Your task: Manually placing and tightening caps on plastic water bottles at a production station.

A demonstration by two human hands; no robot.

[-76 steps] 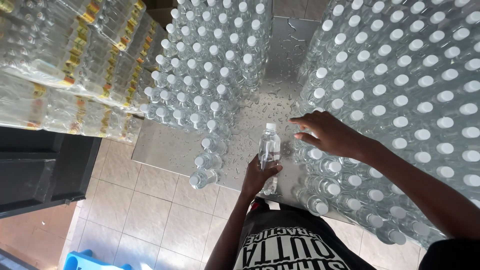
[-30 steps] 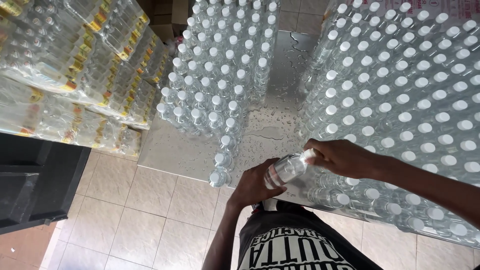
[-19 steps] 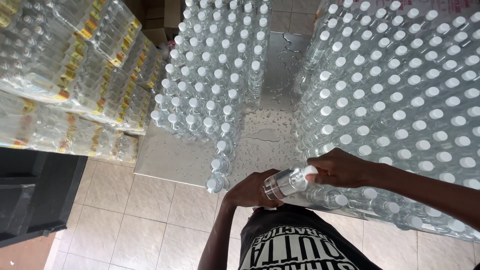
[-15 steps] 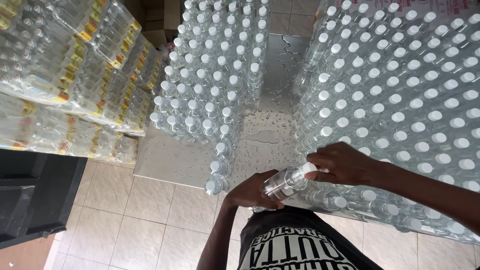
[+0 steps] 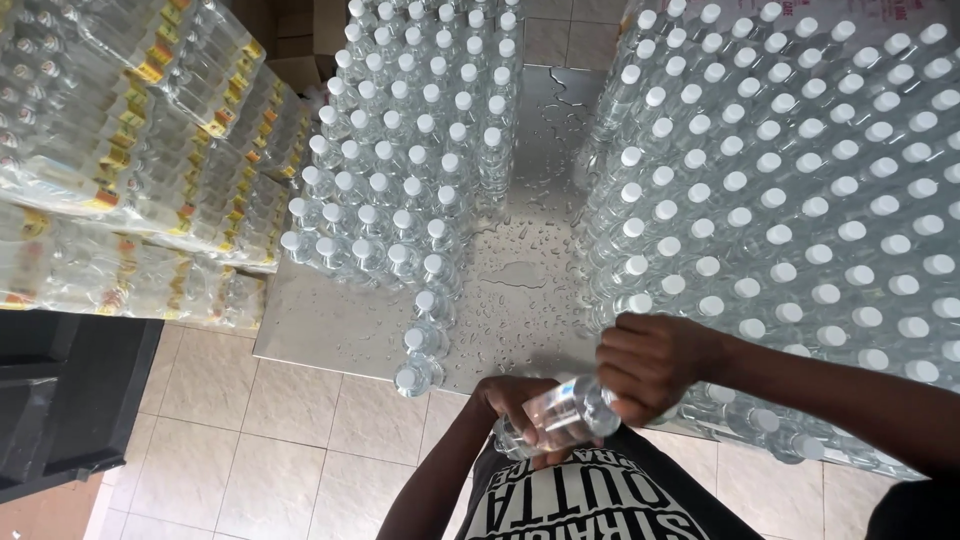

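Both hands grip one clear plastic bottle [image 5: 562, 418], tilted on its side at 6 o'clock, just off the table's near edge. Left hand [image 5: 520, 408] is wrapped round the base end; right hand [image 5: 650, 362] is curled tight over the cap end, cap hidden. Wet steel table [image 5: 520, 290] with droplets down the middle. White-capped bottles [image 5: 800, 200] fill 1–4 o'clock; a smaller block [image 5: 410, 170] sits at 11. Shrink-wrapped bottle packs [image 5: 120, 150] are stacked at 9–10. Beige tile floor [image 5: 260, 450] below.
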